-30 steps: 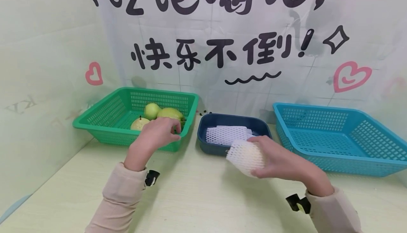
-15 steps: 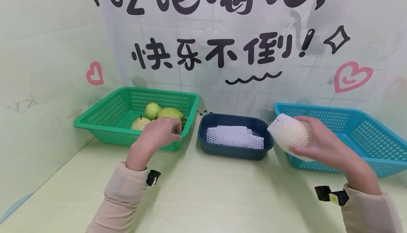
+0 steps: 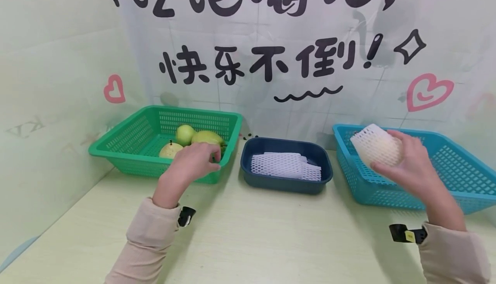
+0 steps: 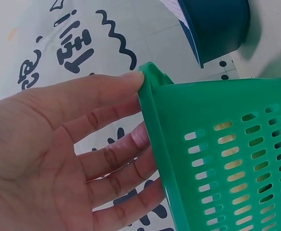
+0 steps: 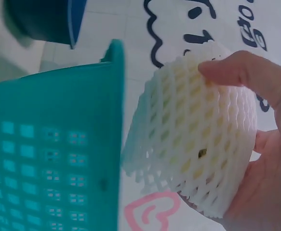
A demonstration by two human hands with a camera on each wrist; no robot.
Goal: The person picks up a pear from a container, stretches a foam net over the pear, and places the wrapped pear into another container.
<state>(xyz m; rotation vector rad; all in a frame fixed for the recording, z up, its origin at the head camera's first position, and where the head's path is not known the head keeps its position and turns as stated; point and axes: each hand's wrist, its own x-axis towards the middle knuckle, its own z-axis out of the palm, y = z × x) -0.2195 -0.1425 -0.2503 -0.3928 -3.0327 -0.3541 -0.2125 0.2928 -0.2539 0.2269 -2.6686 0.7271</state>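
My right hand [image 3: 416, 163] grips a pale yellow pear [image 5: 193, 130] in a white foam net sleeve [image 3: 373, 146]. Thumb and fingers close round its sides, and it hangs over the near-left part of the blue basket [image 3: 387, 195]. At the green basket [image 4: 217, 106], my left hand [image 3: 193, 161] holds the rim near the front right corner. In the left wrist view its thumb lies on the rim's corner while the fingertips vanish behind the rim. Inside that basket are a yellowish pear [image 3: 170, 150], a round green fruit [image 3: 185, 135] and a longer yellow-green fruit [image 3: 207, 137].
Between the two baskets stands a dark blue tray [image 3: 286, 185] with flat white foam nets [image 3: 277, 165] in it. A wall sheet [image 3: 248, 116] with black lettering rises behind. The pale table [image 3: 271, 236] stretches in front of the containers.
My right hand has carried the netted pear rightward and up, from in front of the dark blue tray to over the blue basket. The left hand has stayed at the green rim.
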